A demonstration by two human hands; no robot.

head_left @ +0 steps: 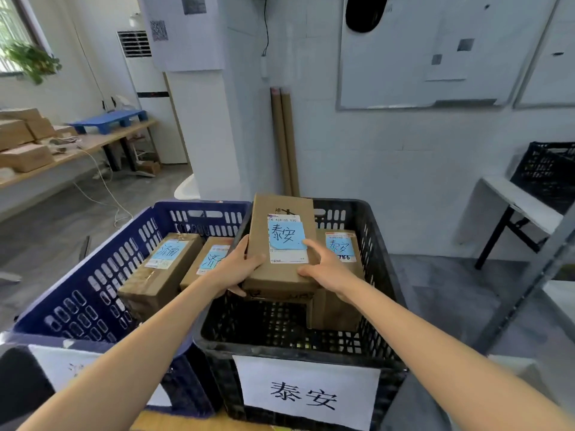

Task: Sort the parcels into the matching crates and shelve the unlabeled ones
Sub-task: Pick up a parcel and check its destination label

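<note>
I hold a brown parcel over the black crate, left hand and right hand closed on its near corners; it probably rests on another parcel inside.

brown parcel, blue crate, seemingly black crate
</note>
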